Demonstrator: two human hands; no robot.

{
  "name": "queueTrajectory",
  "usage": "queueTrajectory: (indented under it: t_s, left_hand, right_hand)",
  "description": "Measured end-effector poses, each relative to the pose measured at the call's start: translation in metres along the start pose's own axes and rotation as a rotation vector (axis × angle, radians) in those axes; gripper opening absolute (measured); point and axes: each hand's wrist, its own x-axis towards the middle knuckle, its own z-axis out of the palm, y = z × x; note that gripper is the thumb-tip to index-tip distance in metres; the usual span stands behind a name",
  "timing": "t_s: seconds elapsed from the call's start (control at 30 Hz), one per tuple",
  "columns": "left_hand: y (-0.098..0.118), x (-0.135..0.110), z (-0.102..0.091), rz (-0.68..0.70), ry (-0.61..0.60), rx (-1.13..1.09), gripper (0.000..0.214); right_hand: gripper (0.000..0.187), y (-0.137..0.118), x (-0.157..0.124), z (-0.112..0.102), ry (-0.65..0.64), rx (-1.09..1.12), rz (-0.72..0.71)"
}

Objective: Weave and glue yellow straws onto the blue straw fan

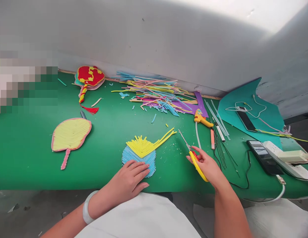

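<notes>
My left hand [132, 178] lies flat, fingers stretched out, on the lower part of a blue fan-shaped piece [137, 155] made of pipe-cleaner strips. Over its upper part, yellow pipe cleaners [142, 148] form a V pattern, and a few long ends stick out to the upper right. My right hand [205, 165] grips scissors [197, 165] with yellow and red handles. The narrow blades point up and left, just beyond the long yellow ends and apart from them. Part of the blue piece is hidden under my left fingers.
A yellow fan with pink edging [71, 134] lies left; a red fan with a tassel [90, 76] lies behind it. Loose pipe cleaners [154, 89] pile up by the wall. To the right are a glue gun [202, 119], phones [264, 157], cables and a power strip [287, 160].
</notes>
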Motion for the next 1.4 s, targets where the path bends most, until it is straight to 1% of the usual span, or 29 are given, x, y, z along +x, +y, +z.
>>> queueTrajectory:
  t_s: [0.1,0.2,0.27,0.33,0.37,0.47,0.53,0.57,0.63,0.7,0.87,1.03,1.17,1.4]
  left_hand:
    - [0.004,0.014,-0.007,-0.035,0.067,0.014,0.03]
    - [0.001,0.029,-0.011,-0.068,0.136,0.076,0.029]
    - [-0.003,0.037,-0.014,-0.065,0.132,0.123,0.029]
    - [-0.007,0.042,-0.014,-0.051,0.106,0.16,0.031]
    - [-0.009,0.043,-0.013,-0.046,0.091,0.173,0.033]
    - [-0.014,0.043,-0.008,-0.039,0.045,0.186,0.044]
    - [-0.015,0.042,-0.004,-0.03,0.005,0.185,0.051]
    - [-0.016,0.042,-0.002,-0.027,-0.014,0.181,0.054]
    - [-0.018,0.04,0.001,-0.025,-0.043,0.167,0.06]
    - [-0.021,0.039,0.002,-0.027,-0.063,0.151,0.066]
    - [-0.029,0.037,0.003,-0.025,-0.084,0.161,0.072]
    - [-0.032,0.038,0.003,-0.009,-0.074,0.124,0.077]
    - [-0.033,0.038,0.002,-0.013,-0.07,0.099,0.077]
    - [-0.035,0.04,0.0,0.031,-0.061,0.181,0.068]
  right_hand:
    - [0.061,-0.003,-0.011,0.0,-0.008,0.034,0.064]
    - [0.062,-0.007,-0.022,-0.002,-0.091,0.19,0.05]
    - [0.063,-0.012,-0.031,-0.004,-0.194,0.293,-0.016]
    - [0.061,-0.02,-0.042,-0.005,-0.321,0.324,-0.072]
    - [0.06,-0.025,-0.047,-0.006,-0.402,0.299,-0.071]
    - [0.057,-0.042,-0.059,-0.004,-0.628,0.164,0.019]
    - [0.059,-0.051,-0.061,-0.001,-0.733,0.078,0.043]
    - [0.06,-0.054,-0.061,0.0,-0.763,0.042,0.045]
    - [0.062,-0.057,-0.057,0.002,-0.787,-0.011,0.058]
    - [0.065,-0.058,-0.052,0.003,-0.776,-0.03,0.095]
    - [0.065,-0.062,-0.043,0.006,-0.795,0.034,0.148]
    - [0.063,-0.074,-0.036,0.012,-0.823,0.058,0.2]
    - [0.059,-0.081,-0.03,0.012,-0.837,0.039,0.186]
    - [0.053,-0.083,-0.025,0.011,-0.835,0.048,0.132]
